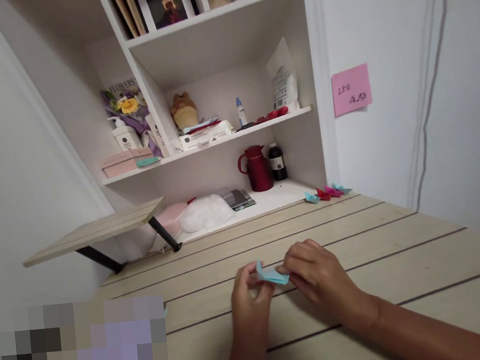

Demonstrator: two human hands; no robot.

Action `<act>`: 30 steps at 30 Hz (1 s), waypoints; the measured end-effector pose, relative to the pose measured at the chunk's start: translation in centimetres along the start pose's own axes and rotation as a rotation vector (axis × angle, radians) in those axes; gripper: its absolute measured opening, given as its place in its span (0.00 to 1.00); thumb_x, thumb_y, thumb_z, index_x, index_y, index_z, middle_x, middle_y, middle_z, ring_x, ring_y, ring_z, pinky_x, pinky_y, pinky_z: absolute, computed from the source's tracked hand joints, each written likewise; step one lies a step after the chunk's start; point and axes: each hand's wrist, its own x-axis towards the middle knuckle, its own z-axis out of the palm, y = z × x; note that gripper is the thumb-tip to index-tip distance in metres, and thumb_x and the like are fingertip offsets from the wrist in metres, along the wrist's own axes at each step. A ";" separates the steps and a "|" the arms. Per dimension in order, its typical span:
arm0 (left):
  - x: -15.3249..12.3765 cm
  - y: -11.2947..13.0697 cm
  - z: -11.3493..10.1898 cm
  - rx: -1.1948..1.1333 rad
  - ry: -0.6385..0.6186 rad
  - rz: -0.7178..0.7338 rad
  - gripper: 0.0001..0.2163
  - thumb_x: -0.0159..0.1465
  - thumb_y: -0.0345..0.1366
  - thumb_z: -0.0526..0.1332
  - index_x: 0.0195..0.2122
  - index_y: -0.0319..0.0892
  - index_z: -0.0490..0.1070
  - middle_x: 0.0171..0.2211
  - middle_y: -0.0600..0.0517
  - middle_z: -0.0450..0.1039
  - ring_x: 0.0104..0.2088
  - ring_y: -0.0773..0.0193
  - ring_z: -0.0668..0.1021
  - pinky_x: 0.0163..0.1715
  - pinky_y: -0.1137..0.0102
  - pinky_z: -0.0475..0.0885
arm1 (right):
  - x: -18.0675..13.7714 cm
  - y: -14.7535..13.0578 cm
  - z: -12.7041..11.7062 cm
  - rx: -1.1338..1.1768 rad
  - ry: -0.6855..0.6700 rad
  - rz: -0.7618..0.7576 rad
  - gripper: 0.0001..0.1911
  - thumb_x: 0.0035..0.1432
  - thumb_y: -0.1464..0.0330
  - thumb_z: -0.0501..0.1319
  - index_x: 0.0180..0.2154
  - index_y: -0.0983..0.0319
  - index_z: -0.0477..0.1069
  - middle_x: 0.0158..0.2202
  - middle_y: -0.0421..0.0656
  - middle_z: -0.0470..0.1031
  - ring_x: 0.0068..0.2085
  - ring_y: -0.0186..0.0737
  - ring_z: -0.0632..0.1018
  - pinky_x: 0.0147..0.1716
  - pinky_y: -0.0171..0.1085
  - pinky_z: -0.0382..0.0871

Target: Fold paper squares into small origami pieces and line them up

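A small piece of folded light-blue paper (273,277) is held between my two hands, just above the wooden table. My left hand (250,294) grips its left side, with the thumb in front and the fingers behind. On its right end, my right hand (313,269) pinches the paper between thumb and curled fingers. One pointed corner of the paper stands up near my left fingers. At the back right of the table several folded paper boats (324,194) in blue, red and pink sit in a row.
A slatted wooden table (397,250) spreads around my hands. A raised wooden stand (97,229) is at the back left. Behind are white shelves with a red jug (259,169), a dark bottle (278,162) and a white fluffy bundle (207,212). A pink note (351,90) sticks to the wall.
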 end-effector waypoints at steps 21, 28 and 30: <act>0.5 -0.3 -2.4 0.782 -0.475 0.384 0.15 0.56 0.25 0.64 0.38 0.54 0.79 0.45 0.54 0.78 0.46 0.56 0.75 0.47 0.59 0.68 | -0.4 2.8 0.3 0.172 -0.556 0.109 0.08 0.51 0.77 0.60 0.32 0.59 0.72 0.36 0.39 0.77 0.40 0.39 0.74 0.42 0.37 0.61; 0.5 0.4 -3.2 0.769 -0.484 0.343 0.17 0.55 0.26 0.65 0.45 0.48 0.73 0.43 0.53 0.77 0.45 0.57 0.75 0.46 0.61 0.67 | -0.5 3.5 -0.3 0.275 -0.553 0.117 0.09 0.51 0.78 0.61 0.32 0.59 0.74 0.37 0.40 0.78 0.40 0.39 0.75 0.42 0.36 0.65; 0.5 0.4 -3.1 0.777 -0.488 0.355 0.13 0.56 0.27 0.65 0.41 0.48 0.74 0.41 0.54 0.78 0.44 0.57 0.76 0.46 0.61 0.66 | -0.4 3.4 -0.3 0.275 -0.558 0.130 0.08 0.51 0.77 0.62 0.31 0.59 0.74 0.37 0.40 0.78 0.40 0.39 0.75 0.42 0.36 0.66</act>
